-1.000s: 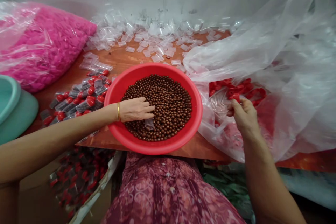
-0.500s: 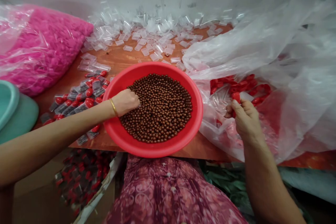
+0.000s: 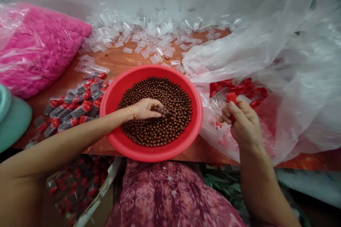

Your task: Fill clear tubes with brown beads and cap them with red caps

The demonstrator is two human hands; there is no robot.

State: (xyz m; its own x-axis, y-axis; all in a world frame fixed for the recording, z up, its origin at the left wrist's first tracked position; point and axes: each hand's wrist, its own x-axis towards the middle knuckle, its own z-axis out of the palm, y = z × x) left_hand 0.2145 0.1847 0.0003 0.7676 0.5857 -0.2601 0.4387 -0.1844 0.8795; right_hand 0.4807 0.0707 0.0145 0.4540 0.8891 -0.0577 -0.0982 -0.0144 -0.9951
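Note:
A red basin of small brown balls sits at the table's near edge. My left hand lies in it, fingers closed on a small clear tube that is dipped in the balls. My right hand is over the clear plastic bag to the right, pinching a red cap. More red caps lie inside that bag.
Filled tubes with red caps are piled left of the basin. Empty clear tubes cover the back of the table. A pink bag and a teal basin are at left. A box of filled tubes sits below.
My left hand drew back to the basin's left side, then came to the middle holding the tube in the balls. My right hand shifted slightly left with a red cap.

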